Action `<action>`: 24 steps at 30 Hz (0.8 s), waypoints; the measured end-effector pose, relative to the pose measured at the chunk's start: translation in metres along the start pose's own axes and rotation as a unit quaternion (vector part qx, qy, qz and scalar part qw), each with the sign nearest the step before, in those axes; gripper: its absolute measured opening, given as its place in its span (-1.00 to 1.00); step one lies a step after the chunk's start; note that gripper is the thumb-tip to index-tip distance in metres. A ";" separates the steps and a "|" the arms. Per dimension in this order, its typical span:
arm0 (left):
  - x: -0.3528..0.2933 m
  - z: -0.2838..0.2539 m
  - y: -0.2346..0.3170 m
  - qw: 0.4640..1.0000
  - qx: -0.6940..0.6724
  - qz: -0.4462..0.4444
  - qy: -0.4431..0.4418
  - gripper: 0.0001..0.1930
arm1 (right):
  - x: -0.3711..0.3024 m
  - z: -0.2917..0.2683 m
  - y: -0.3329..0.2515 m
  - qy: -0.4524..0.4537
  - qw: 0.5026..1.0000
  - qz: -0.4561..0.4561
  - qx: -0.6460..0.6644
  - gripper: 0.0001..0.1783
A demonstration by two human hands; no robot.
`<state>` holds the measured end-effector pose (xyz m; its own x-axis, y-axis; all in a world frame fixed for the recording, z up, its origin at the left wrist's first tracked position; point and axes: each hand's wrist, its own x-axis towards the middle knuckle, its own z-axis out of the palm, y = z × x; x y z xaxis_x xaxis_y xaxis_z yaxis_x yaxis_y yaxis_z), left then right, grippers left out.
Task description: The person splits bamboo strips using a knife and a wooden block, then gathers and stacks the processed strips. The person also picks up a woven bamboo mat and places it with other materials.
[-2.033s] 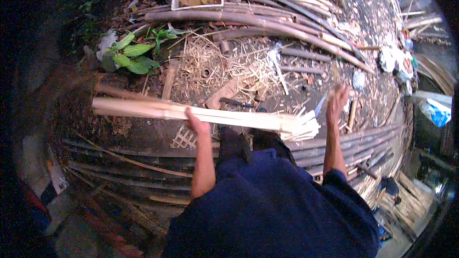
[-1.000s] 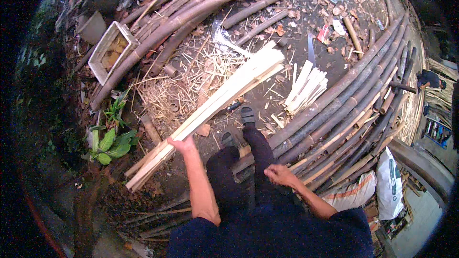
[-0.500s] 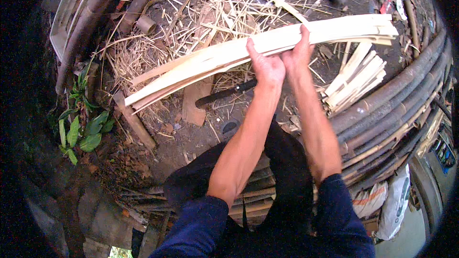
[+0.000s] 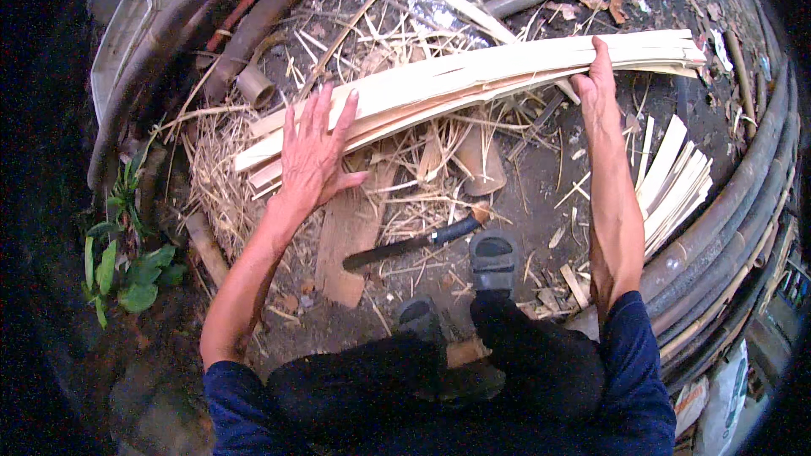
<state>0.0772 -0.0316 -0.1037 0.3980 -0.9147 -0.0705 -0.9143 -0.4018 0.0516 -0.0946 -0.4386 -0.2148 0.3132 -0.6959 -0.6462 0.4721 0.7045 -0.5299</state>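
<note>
A long bundle of pale split bamboo strips lies across in front of me, raised above the ground. My right hand grips it near its right end, thumb over the top and the other fingers hidden underneath. Near the left end, my left hand is open, fingers spread flat against the strips' side. Below the bundle, a knife with a dark blade and a black handle rests on the ground. A shorter stack of split strips sits to the right.
Thin bamboo shavings litter the soil, along with a flat wooden board. Dark bamboo poles curve along the right side, and more poles stand at the upper left. A leafy plant grows at the left. My sandal is below the knife.
My hands, close together at the bundle's middle before, have moved apart. The left went to the left end and opened; the right slid toward the right end. My sandals have come into view.
</note>
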 end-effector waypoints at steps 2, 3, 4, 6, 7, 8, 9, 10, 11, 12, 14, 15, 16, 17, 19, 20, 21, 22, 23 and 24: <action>0.004 0.023 -0.019 0.996 -0.044 -0.040 -0.059 0.25 | 0.009 0.001 -0.005 -0.007 0.999 -0.034 0.008 -0.64; 0.012 0.030 -0.032 0.995 -0.099 -0.016 -0.026 0.19 | 0.017 0.000 -0.011 -0.035 0.999 -0.017 0.013 -0.61; 0.015 0.039 -0.036 0.994 -0.099 -0.019 -0.046 0.11 | 0.025 0.000 -0.011 -0.035 0.999 -0.039 0.007 -0.59; 0.027 0.041 -0.035 0.993 -0.107 -0.017 -0.044 -0.03 | 0.025 0.010 -0.019 -0.030 0.996 -0.078 -0.015 -0.55; 0.033 0.042 -0.034 0.994 -0.111 -0.012 -0.020 -0.09 | 0.026 0.019 -0.025 -0.029 0.995 -0.093 -0.029 -0.54; 0.038 0.039 -0.029 0.993 -0.118 -0.006 0.001 -0.16 | 0.029 0.020 -0.032 -0.076 0.992 -0.092 -0.052 -0.50; 0.045 0.037 -0.024 0.991 -0.130 -0.022 -0.021 -0.20 | 0.031 0.018 -0.040 -0.072 0.991 -0.085 -0.081 -0.45; 0.055 0.036 -0.016 0.988 -0.143 -0.037 -0.044 -0.24 | 0.028 0.006 -0.043 -0.078 0.985 -0.082 -0.128 -0.41; 0.054 0.033 -0.017 0.984 -0.147 -0.068 -0.071 -0.28 | 0.019 0.007 -0.028 -0.091 0.978 -0.062 -0.175 -0.37; 0.051 0.037 -0.018 0.984 -0.137 -0.078 -0.079 -0.24 | 0.008 0.011 -0.012 -0.002 0.952 -0.060 -0.300 -0.36; 0.049 0.055 -0.024 0.986 -0.148 -0.067 -0.032 -0.25 | -0.007 -0.007 0.017 0.083 0.856 -0.214 -0.464 -0.35; 0.054 0.060 -0.018 0.983 -0.170 -0.063 -0.026 -0.24 | -0.005 -0.029 0.026 0.074 0.773 -0.340 -0.531 -0.36; 0.054 0.055 -0.010 0.992 -0.106 -0.061 -0.026 -0.22 | -0.013 -0.039 0.033 0.023 0.778 -0.316 -0.543 -0.36; 0.053 0.051 -0.001 0.997 -0.043 -0.057 -0.027 -0.20 | -0.026 -0.051 0.041 -0.025 0.779 -0.290 -0.555 -0.36; 0.067 0.055 -0.001 0.997 -0.053 -0.042 -0.048 -0.07 | -0.034 -0.070 0.049 -0.104 0.765 -0.257 -0.582 -0.44; 0.063 0.061 -0.019 0.993 -0.051 -0.058 -0.087 -0.04 | -0.066 -0.047 0.074 -0.128 0.850 -0.142 -0.491 -0.42; 0.068 0.065 -0.030 0.990 -0.057 -0.058 -0.118 -0.01 | -0.078 -0.039 0.081 -0.135 0.851 -0.090 -0.500 -0.30; 0.075 0.064 -0.039 0.969 -0.158 -0.064 -0.179 0.04 | -0.088 -0.032 0.090 -0.145 0.893 -0.024 -0.426 -0.19; 0.070 0.086 -0.066 0.970 -0.180 -0.049 -0.154 0.08 | -0.099 -0.015 0.107 -0.160 0.913 0.043 -0.372 -0.12; 0.080 0.086 -0.066 0.969 -0.205 -0.010 -0.135 0.10 | -0.097 -0.013 0.110 -0.170 0.920 0.053 -0.348 -0.12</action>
<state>0.1632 -0.0739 -0.1981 0.3302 -0.8842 -0.3304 -0.7777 -0.4532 0.4356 -0.0842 -0.2919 -0.2176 0.6228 -0.5376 -0.5684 -0.1819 0.6071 -0.7735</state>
